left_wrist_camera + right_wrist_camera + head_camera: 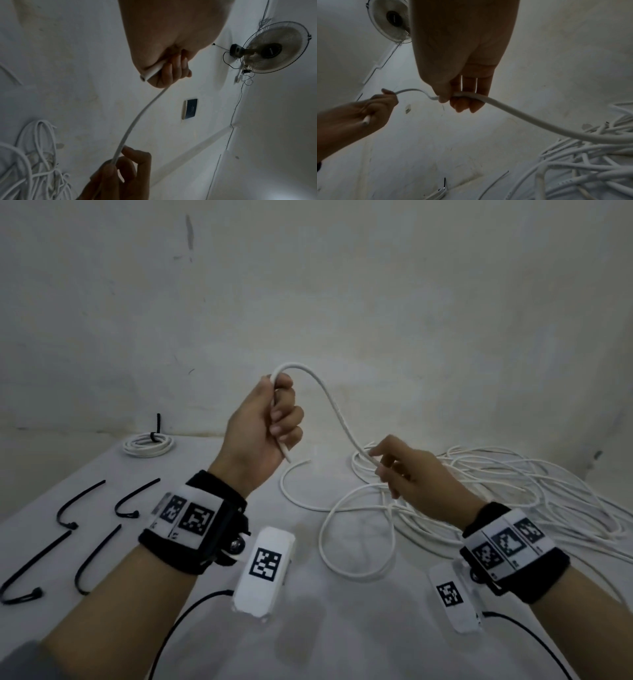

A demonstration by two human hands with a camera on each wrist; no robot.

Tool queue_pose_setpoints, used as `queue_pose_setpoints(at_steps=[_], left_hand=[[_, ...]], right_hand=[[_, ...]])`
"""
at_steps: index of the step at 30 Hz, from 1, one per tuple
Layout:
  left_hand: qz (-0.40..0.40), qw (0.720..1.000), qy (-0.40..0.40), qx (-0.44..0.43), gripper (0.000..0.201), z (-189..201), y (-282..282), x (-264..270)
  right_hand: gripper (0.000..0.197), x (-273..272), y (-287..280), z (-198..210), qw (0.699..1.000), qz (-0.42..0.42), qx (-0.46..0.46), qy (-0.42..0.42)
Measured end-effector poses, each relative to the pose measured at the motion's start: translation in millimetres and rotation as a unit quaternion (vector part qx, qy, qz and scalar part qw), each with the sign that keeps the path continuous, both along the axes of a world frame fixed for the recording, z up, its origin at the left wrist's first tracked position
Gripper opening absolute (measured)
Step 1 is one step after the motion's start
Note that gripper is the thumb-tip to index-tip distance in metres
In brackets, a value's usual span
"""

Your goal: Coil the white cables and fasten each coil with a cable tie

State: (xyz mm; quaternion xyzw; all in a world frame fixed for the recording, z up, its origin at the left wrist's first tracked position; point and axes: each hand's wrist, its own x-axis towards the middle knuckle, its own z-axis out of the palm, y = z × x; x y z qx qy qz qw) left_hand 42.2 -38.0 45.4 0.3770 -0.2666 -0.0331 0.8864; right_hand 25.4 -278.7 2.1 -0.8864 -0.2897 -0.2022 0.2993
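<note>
My left hand [270, 419] is raised above the table in a fist round the end of a white cable [334, 409]; the cut tip sticks out below the fist. The cable arches over to my right hand [397, 470], which pinches it between thumb and fingers lower down. In the left wrist view the cable [137, 119] runs from my fist [168, 70] down to the right hand's fingers [123, 162]. In the right wrist view my fingers [464, 100] curl over the cable [530, 121]. A tangle of loose white cables [496, 491] lies on the table at right.
One finished coil [149, 443] bound with a black tie lies at the far left of the white table [308, 628]. Several loose black cable ties [99, 556] lie on the near left. A wall [342, 285] rises right behind the table. A fan [271, 47] hangs on the wall.
</note>
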Motion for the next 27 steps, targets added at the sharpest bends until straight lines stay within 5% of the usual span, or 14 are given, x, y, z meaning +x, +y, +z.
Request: queue_pose_setpoints(at_steps=[5, 8, 15, 20, 27], left_hand=[[0.015, 0.999, 0.021, -0.031, 0.032, 5, -8, 2], [0.020, 0.999, 0.011, -0.037, 0.034, 9, -6, 4], [0.023, 0.993, -0.047, 0.107, 0.031, 0, -28, 2], [0.040, 0.977, -0.054, 0.203, 0.032, -15, -36, 1], [0.052, 0.972, -0.060, 0.219, 0.036, -30, -39, 1]], right_hand=[[0.042, -1, -5, -9, 0.999, 0.026, 0.014, 0.042], [0.039, -3, -18, -17, 1.000, -0.006, -0.007, -0.003], [0.051, -20, 0, -15, 0.928, -0.026, -0.292, -0.231], [0.044, -31, 24, 6, 0.904, 0.026, -0.292, -0.311], [0.026, -28, 56, 28, 0.936, 0.067, -0.196, -0.284]])
